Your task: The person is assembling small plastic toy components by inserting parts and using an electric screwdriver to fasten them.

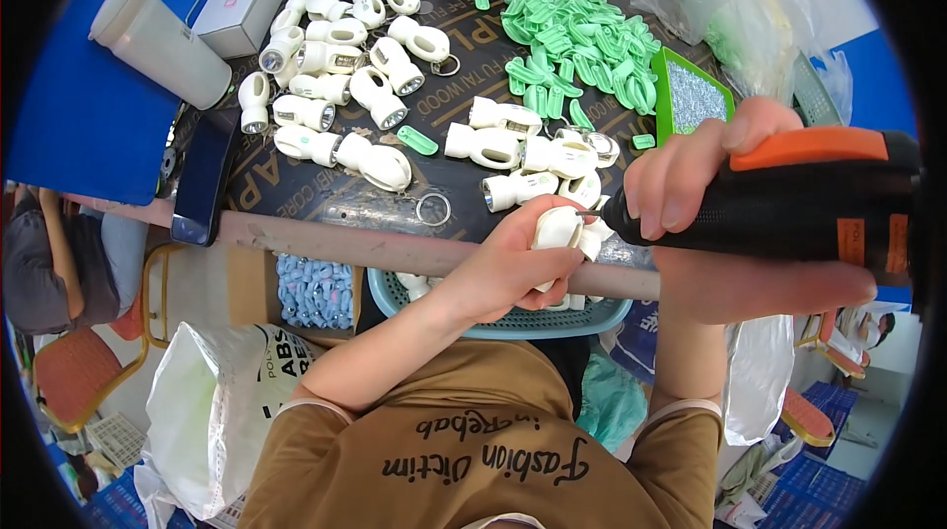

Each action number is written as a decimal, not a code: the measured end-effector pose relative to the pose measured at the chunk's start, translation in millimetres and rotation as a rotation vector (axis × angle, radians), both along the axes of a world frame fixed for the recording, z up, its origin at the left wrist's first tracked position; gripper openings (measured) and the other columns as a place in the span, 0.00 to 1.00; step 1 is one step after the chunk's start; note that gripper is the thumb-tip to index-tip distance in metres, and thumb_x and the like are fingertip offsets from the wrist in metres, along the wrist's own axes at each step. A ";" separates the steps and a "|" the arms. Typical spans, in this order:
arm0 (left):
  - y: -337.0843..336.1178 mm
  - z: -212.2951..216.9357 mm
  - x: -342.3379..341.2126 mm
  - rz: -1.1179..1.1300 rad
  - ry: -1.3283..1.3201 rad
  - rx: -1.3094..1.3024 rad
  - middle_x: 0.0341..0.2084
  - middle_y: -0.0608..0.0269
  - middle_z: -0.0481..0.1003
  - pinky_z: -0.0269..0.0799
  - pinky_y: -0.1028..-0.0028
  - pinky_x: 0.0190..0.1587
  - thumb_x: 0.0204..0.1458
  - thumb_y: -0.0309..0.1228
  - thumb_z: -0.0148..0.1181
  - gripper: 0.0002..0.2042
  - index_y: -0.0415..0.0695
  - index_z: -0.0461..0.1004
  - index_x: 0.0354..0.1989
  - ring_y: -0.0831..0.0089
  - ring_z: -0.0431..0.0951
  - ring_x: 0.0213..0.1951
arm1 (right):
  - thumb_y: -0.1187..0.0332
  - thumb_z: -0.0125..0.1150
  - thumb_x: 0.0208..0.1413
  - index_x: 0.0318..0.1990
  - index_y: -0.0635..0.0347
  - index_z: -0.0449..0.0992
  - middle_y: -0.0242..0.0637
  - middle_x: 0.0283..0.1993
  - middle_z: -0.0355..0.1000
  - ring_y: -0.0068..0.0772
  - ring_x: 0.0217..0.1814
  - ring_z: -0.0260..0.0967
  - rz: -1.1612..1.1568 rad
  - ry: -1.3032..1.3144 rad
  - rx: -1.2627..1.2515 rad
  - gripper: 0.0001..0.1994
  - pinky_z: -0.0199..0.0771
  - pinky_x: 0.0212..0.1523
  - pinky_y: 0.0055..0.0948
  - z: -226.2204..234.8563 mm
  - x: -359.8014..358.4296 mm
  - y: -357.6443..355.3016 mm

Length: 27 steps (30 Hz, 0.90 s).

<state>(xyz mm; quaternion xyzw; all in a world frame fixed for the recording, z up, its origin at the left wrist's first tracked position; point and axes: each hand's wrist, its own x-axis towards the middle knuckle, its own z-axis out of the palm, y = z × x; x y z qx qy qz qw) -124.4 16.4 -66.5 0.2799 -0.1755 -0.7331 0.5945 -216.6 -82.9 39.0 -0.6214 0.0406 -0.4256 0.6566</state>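
My left hand (498, 268) grips a small white flashlight body (555, 231) at the table's near edge. My right hand (691, 169) is wrapped round a black electric screwdriver (789, 209) with an orange grip patch. Its tip points left and meets the flashlight body, though the exact contact spot is too small to make out. Just beyond my left hand lies a cluster of white flashlights (483, 146). Farther back left, a larger group of white flashlights (330, 58) covers the table, some with key rings. Green plastic pieces (582, 36) are heaped at the far middle.
A green tray of small screws (695, 95) stands beyond my right hand. At left are a white tumbler (163, 41), a white box (240, 8) and a dark phone (202, 179). Below the table edge sit a blue-green basket (493, 329) and a carton of blue parts (316, 290).
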 end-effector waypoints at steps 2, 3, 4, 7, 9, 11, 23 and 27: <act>0.7 -3.7 0.0 0.001 0.002 -0.008 0.20 0.68 0.64 0.47 0.83 0.12 0.50 0.22 0.51 0.17 0.43 0.59 0.48 0.83 0.62 0.13 | 0.20 0.46 0.26 0.39 0.56 0.62 0.31 0.17 0.62 0.24 0.13 0.56 -0.024 0.014 -0.001 0.46 0.56 0.18 0.24 -2.6 0.2 0.3; 0.6 -4.9 -0.1 -0.008 0.000 -0.014 0.20 0.68 0.64 0.47 0.83 0.12 0.50 0.23 0.51 0.17 0.43 0.59 0.48 0.83 0.62 0.13 | 0.20 0.46 0.25 0.38 0.56 0.62 0.31 0.17 0.62 0.24 0.13 0.55 -0.038 0.021 -0.001 0.46 0.56 0.17 0.24 -3.7 -0.3 0.3; 0.5 -5.5 -0.3 -0.004 0.004 -0.016 0.20 0.68 0.64 0.47 0.83 0.12 0.50 0.23 0.51 0.17 0.43 0.59 0.48 0.83 0.62 0.13 | 0.21 0.47 0.25 0.38 0.56 0.62 0.32 0.17 0.62 0.24 0.13 0.55 -0.053 0.028 -0.001 0.45 0.56 0.17 0.24 -4.6 -1.0 0.1; 0.9 -6.1 0.4 -0.010 -0.002 -0.035 0.20 0.68 0.64 0.47 0.83 0.11 0.50 0.23 0.51 0.16 0.43 0.59 0.47 0.83 0.62 0.13 | 0.21 0.47 0.25 0.37 0.56 0.62 0.32 0.17 0.62 0.25 0.13 0.55 -0.076 0.042 0.000 0.45 0.56 0.17 0.24 -7.1 -1.6 -0.2; 1.4 -4.8 0.9 -0.016 -0.008 -0.038 0.20 0.68 0.64 0.47 0.84 0.11 0.50 0.23 0.51 0.15 0.43 0.59 0.46 0.83 0.62 0.13 | 0.21 0.47 0.26 0.37 0.56 0.62 0.31 0.17 0.62 0.24 0.13 0.55 -0.095 0.044 -0.008 0.44 0.56 0.16 0.24 -8.4 -1.9 1.3; 1.4 -6.4 0.7 -0.019 -0.007 -0.038 0.20 0.68 0.63 0.47 0.84 0.11 0.50 0.23 0.51 0.15 0.43 0.59 0.46 0.83 0.62 0.13 | 0.21 0.48 0.26 0.36 0.56 0.62 0.31 0.17 0.62 0.24 0.12 0.55 -0.119 0.047 -0.016 0.44 0.56 0.16 0.24 -8.9 -2.8 2.7; 2.2 -5.0 -0.4 -0.021 -0.009 -0.042 0.20 0.68 0.62 0.47 0.83 0.11 0.50 0.22 0.51 0.15 0.44 0.58 0.46 0.83 0.61 0.13 | 0.23 0.47 0.31 0.39 0.58 0.62 0.31 0.17 0.61 0.24 0.14 0.56 -0.096 -0.083 -0.003 0.43 0.57 0.16 0.24 -14.7 -3.7 7.5; -2.7 6.4 2.8 -0.042 -0.116 -0.054 0.21 0.69 0.63 0.52 0.83 0.14 0.50 0.22 0.50 0.16 0.45 0.58 0.48 0.84 0.61 0.15 | 0.27 0.49 0.36 0.49 0.61 0.61 0.29 0.19 0.61 0.22 0.16 0.56 -0.093 -0.227 -0.038 0.45 0.55 0.17 0.24 -2.1 -12.8 8.4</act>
